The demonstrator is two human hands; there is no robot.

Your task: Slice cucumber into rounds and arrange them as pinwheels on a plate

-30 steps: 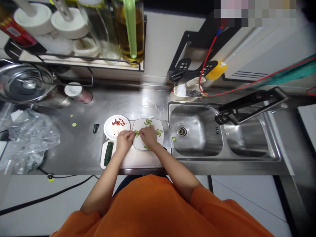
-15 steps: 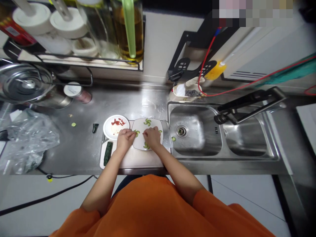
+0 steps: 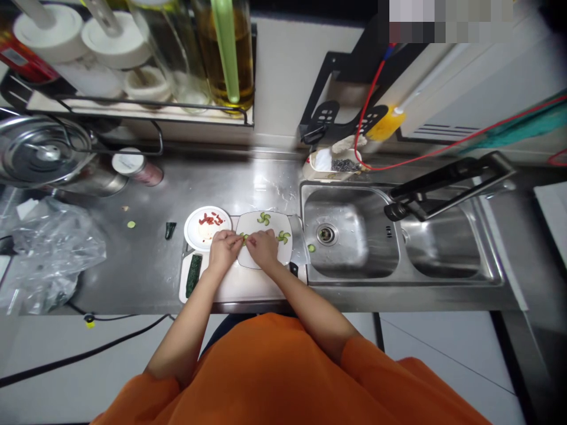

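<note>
Overhead view: both forearms angle inward from the elbows and converge on the left part of a square white plate (image 3: 250,222). Left hand (image 3: 222,251) lies palm-down and slanted, between a round white plate (image 3: 191,230) with red bits (image 3: 209,219) and the square one; fingers drawn close together at a cluster of green slices (image 3: 244,236). Right hand (image 3: 264,251) arches over the square plate, back of hand up, fingers bent and pointing left at that same cluster, near the left fingertips. Fingers of both look nearly closed; cannot tell whether either grips anything. Upper cluster (image 3: 264,219) and right-hand cluster (image 3: 283,237) lie on the square plate, untouched. Dark green cucumber piece (image 3: 194,276) on white board (image 3: 248,286), beside left wrist. Board sits on steel tabletop (image 3: 146,260).
</note>
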